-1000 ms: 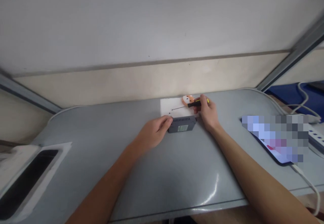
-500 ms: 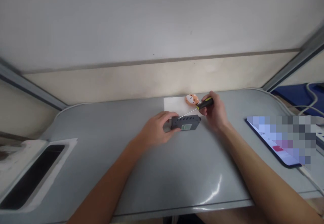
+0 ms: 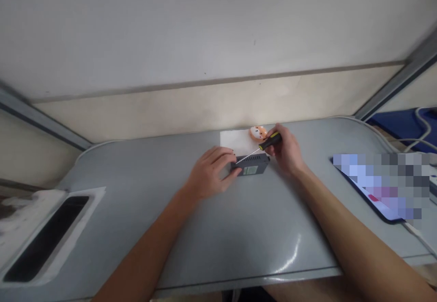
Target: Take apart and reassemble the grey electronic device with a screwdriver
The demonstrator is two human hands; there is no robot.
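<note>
A small dark grey box (image 3: 261,168) with a row of vent slots and a pale label stands on edge on the grey table. My left hand (image 3: 213,172) grips its left end, fingers over the top and thumb on the near face. In my right hand (image 3: 286,149) is a screwdriver (image 3: 271,141) with a black and yellow handle, slanting down to the left. Its thin shaft crosses the vented side, and the tip is at the box's left end, close to my left fingers. Whether the tip sits in a hole I cannot tell.
Behind the box lies a white sheet (image 3: 234,139) with an orange-and-white animal-face object (image 3: 257,133) on it. A lit tablet (image 3: 385,215), partly pixelated, is at the right with a white cable (image 3: 414,231). At the left a black phone-like slab (image 3: 48,238) rests on white paper (image 3: 92,206).
My right hand and the screwdriver have shifted left and slightly down, bringing the tip nearer the box's left end. My left fingers have moved slightly on the box.
</note>
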